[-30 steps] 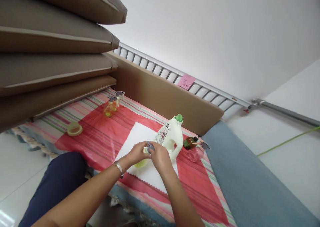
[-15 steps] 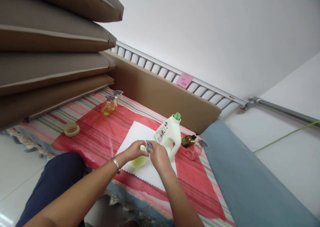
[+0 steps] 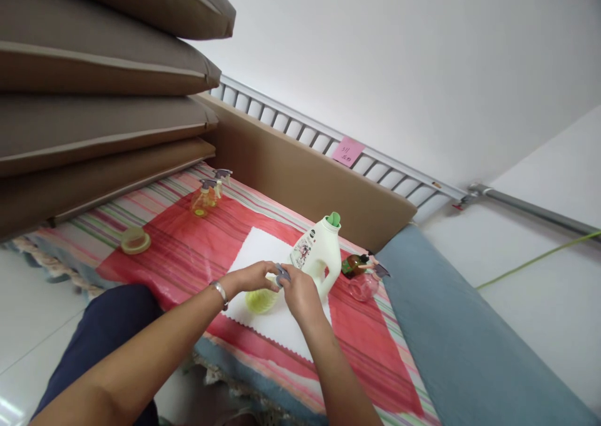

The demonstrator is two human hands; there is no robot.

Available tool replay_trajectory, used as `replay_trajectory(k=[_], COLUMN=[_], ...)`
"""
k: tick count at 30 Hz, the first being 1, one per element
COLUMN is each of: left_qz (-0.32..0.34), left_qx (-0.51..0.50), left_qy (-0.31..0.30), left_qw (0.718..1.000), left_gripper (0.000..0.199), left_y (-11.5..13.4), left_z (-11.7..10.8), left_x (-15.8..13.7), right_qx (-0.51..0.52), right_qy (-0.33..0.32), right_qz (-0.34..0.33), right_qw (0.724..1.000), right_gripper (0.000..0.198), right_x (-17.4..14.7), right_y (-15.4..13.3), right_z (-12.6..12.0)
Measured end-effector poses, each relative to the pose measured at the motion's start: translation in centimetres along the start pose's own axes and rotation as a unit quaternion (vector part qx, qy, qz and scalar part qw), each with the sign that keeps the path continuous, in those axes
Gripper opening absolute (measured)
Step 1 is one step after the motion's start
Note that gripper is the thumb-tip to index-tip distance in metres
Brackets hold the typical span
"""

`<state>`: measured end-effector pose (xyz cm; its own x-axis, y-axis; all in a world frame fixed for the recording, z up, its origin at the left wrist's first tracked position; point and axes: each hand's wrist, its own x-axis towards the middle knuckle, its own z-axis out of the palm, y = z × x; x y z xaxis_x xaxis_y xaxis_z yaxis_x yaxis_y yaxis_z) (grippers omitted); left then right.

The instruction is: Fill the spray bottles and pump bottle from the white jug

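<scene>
Over a white cloth (image 3: 256, 245), both of my hands meet at the grey trigger head (image 3: 282, 274) of a spray bottle. The yellow-green round body of this spray bottle (image 3: 261, 301) shows below my fingers, low over the cloth. My left hand (image 3: 256, 277) is closed around the neck and collar from the left. My right hand (image 3: 300, 291) grips the grey head from the right, its fingers partly hidden. Just behind my right hand stands a pale green detergent jug (image 3: 323, 247) with a green spout and a loop handle.
A pink spray bottle (image 3: 364, 285) and a brown bottle (image 3: 353, 265) lie to the right. Amber spray bottles (image 3: 201, 203) stand at the back left, near a round pale-yellow container (image 3: 135, 240). Stacked brown padded panels (image 3: 107, 122) fill the upper left; a blue panel (image 3: 464, 332) borders the right.
The fingers of my left hand have closed in more around the spray bottle's neck. The jug and the other bottles have stayed in place.
</scene>
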<state>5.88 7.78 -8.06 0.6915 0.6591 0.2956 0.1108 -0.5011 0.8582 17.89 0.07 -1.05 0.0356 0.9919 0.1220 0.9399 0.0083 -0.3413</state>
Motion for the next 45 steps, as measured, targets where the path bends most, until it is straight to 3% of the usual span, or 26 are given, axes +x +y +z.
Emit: replay_trajectory(k=[3, 6, 15, 26, 32, 38, 45], left_qz=[-0.014, -0.029, -0.017, -0.009, -0.056, -0.123, -0.13], left_qx=[0.012, 0.021, 0.037, 0.029, 0.026, 0.062, 0.126], left_qy=[0.051, 0.088, 0.05, 0.027, 0.125, 0.218, 0.221], left_qw=[0.999, 0.995, 0.998, 0.999, 0.99, 0.966, 0.958], left_gripper=[0.047, 0.037, 0.026, 0.031, 0.068, 0.045, 0.043], left_y=[-0.2, -0.2, -0.2, -1.5, -4.6, -8.6, -10.5], left_z=[0.6, 1.4, 0.5, 0.7, 0.8, -0.7, -1.0], left_x=[-0.4, -0.6, 0.3, 0.6, -3.4, -9.1, -9.4], right_qx=[-0.001, -0.004, -0.02, -0.018, 0.003, 0.042, 0.047], right_qy=[0.0, -0.002, -0.003, -0.003, -0.017, -0.064, -0.056], right_qz=[0.001, 0.005, 0.016, 0.033, 0.064, 0.099, 0.112], right_qw=[1.0, 1.0, 1.0, 0.999, 0.998, 0.992, 0.991], right_gripper=[0.036, 0.035, 0.036, 0.037, 0.038, 0.022, 0.015], right_x=[0.0, 0.0, 0.2, 0.0, 0.5, 1.7, 1.3], right_y=[0.0, 0.0, -0.2, 0.0, 0.9, 1.5, 1.7], right_z=[0.0, 0.1, -0.3, -0.2, -0.5, -1.5, -4.3])
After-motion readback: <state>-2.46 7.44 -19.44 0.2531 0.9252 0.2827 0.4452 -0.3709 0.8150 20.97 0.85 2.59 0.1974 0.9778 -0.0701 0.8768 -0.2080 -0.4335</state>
